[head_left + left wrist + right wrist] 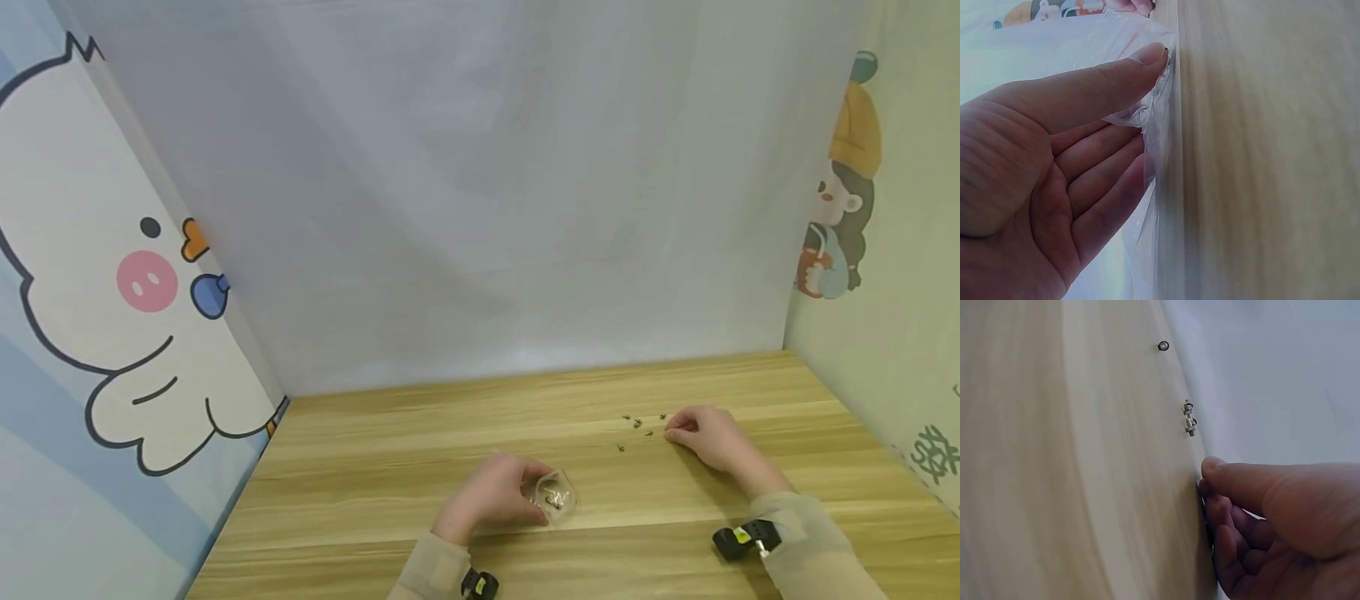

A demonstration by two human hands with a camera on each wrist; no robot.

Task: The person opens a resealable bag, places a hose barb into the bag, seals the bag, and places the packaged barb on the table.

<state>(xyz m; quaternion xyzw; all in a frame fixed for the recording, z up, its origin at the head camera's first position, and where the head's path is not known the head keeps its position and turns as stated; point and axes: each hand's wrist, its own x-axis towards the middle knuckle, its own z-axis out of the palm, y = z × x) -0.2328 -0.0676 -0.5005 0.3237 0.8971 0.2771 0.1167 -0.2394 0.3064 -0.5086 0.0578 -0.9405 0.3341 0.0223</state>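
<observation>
My left hand [498,493] holds a small clear zip bag [1129,100] near the front middle of the table. Its thumb presses on the plastic in the left wrist view, and several small metal pieces show inside the bag in the head view. Over to the right, my right hand [708,435] is low at the tabletop beside several loose small screw-like metal pieces [637,424]. Its thumb and forefinger tips meet, the other fingers curled below, and no piece shows between them. Two nearby metal pieces [1190,419] and a dark-ringed one [1163,345] appear in the right wrist view.
The wood-grain table [360,467] ends at a pale grey backdrop [480,208]. Printed cartoon panels [90,208] stand along the left and right sides. A black wrist camera [746,537] is strapped to each sleeve.
</observation>
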